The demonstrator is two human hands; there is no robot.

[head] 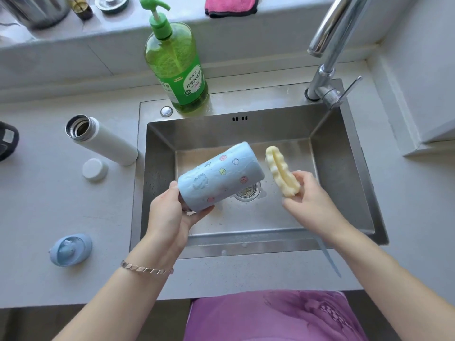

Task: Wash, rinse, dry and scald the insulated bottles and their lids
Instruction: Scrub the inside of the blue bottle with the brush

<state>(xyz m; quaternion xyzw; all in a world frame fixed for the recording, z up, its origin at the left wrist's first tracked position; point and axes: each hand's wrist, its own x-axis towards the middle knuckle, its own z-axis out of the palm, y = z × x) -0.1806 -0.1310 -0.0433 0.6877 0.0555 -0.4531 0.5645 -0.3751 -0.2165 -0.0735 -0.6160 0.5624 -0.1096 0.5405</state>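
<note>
My left hand (170,215) grips the mouth end of a light blue insulated bottle (221,175) with small cartoon prints, holding it tilted over the steel sink (160,153), base pointing away and up. My right hand (307,195) pinches a yellow sponge brush (282,171) just to the right of the bottle's base; its pale blue handle (328,257) runs back under my forearm. A white insulated bottle (103,139) stands open on the counter left of the sink, with its white lid (94,169) beside it. The blue lid (71,249) lies nearer the counter's front edge.
A green dish soap pump bottle (176,67) stands on the sink's back rim. The chrome tap (330,52) rises at the back right. A pink cloth (231,4) lies on the ledge behind. The sink drain (247,191) sits below the bottle.
</note>
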